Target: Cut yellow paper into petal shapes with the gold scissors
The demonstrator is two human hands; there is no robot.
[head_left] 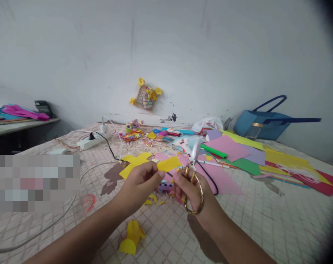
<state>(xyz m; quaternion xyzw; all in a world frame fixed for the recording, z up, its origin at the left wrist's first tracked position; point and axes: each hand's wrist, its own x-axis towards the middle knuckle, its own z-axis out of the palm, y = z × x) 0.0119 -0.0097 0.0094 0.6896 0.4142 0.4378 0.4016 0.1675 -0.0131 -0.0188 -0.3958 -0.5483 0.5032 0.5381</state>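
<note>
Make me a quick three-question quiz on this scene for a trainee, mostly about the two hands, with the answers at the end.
1. Multiple choice: what does the right hand hold?
a) a ruler
b) gold-handled scissors
c) a hammer

2. True or false: the blue bag is on the right side of the view.

3. Fill in the colour: the left hand holds a ____ piece of paper.

Key: 1. b; 2. true; 3. yellow.
</note>
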